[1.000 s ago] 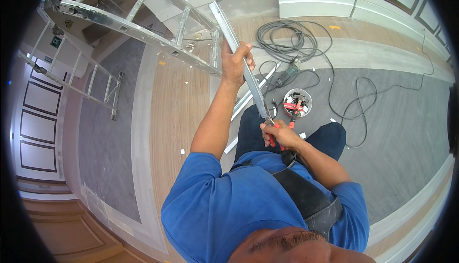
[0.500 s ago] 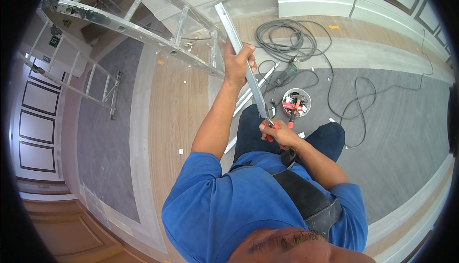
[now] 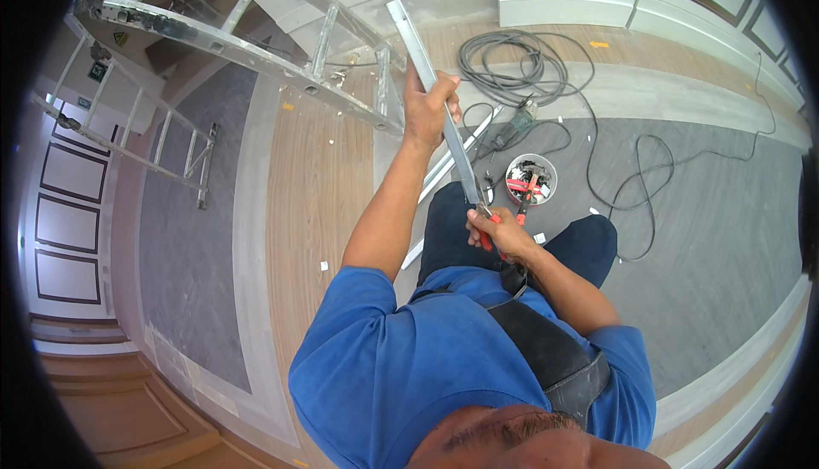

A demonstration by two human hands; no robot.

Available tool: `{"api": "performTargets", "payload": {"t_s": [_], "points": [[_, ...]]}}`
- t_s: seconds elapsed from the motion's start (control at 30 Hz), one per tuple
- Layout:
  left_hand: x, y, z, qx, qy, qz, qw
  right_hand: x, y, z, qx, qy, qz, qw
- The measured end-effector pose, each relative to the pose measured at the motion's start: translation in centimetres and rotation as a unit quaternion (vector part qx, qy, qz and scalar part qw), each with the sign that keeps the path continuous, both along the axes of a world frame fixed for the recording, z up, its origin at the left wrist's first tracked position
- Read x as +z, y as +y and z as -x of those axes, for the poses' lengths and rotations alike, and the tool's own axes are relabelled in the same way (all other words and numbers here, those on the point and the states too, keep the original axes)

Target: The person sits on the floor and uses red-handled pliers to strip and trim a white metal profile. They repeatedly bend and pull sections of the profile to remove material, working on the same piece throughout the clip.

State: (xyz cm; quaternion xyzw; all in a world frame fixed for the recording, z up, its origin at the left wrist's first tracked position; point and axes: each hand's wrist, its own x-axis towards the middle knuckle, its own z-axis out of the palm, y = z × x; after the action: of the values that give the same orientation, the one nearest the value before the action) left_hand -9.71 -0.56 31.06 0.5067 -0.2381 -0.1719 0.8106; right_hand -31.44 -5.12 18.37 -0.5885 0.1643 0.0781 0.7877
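My left hand (image 3: 429,115) is closed around a long, narrow metal channel (image 3: 458,157), about midway along it. The strip slants from the far upper end down toward my lap. At its near end, my right hand (image 3: 503,234) grips a pair of red-handled snips (image 3: 487,242), whose jaws meet the metal. Fingers partly cover the handles, and the exact bite of the jaws is too small to make out. Just beyond my right hand stands a round white bucket (image 3: 554,182) with scraps and a red-and-black-handled tool (image 3: 523,206) leaning out of it.
A green power tool (image 3: 517,126) lies beyond the bucket, near a coil of grey cable (image 3: 559,85) that trails to the right. More pale strips (image 3: 439,170) rest on the floor beside my legs. A paint-spattered ladder (image 3: 256,52) slants across the upper left. Small white scraps (image 3: 323,266) dot the floor.
The metal channel and both hands have shifted very slightly, along with the whole view. The snips stay at the channel's near end, and both grips are kept.
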Motion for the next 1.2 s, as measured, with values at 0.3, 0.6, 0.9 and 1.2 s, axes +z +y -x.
{"api": "performTargets", "payload": {"t_s": [0.3,0.6,0.9,1.2], "points": [[-0.2,-0.3,-0.5,0.001,0.042,0.002,0.999,0.5,-0.5,0.2,0.027,0.01,0.028,0.999],[-0.5,-0.3,-0.3,0.001,0.041,-0.002,0.999,0.9,-0.5,0.3,0.035,0.022,0.059,0.997],[-0.3,-0.2,-0.2,-0.004,0.033,0.0,0.999,1.1,-0.4,0.3,0.03,0.022,0.037,0.999],[-0.6,-0.1,-0.5,-0.007,0.046,0.015,0.999,0.1,0.6,0.4,0.001,0.008,0.022,1.0]]}}
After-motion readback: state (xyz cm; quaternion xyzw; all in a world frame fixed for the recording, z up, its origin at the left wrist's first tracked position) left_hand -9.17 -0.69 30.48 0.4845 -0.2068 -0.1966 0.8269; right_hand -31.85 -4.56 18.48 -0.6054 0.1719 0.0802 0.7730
